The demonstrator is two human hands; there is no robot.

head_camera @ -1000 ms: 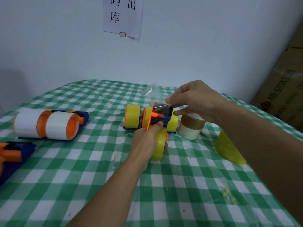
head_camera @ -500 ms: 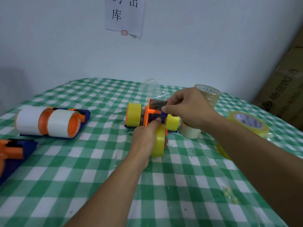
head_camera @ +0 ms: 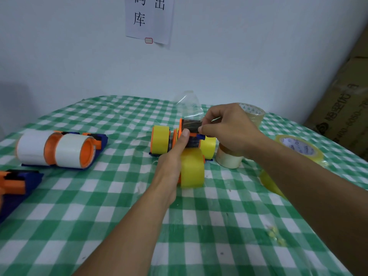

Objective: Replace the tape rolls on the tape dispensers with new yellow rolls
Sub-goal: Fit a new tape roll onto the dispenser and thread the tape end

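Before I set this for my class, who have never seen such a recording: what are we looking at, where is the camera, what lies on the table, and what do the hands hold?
There is no machine here. A person works with bare hands, and the single picture comes from a camera worn on the head, looking forward and down. The left hand grips an orange and blue tape dispenser loaded with a yellow roll. The right hand pinches that dispenser's top end. On the green checked tablecloth, just behind, sits a second dispenser with yellow rolls. At the left lies a dispenser with white rolls. At the right are loose rolls: pale rolls and a yellow spare.
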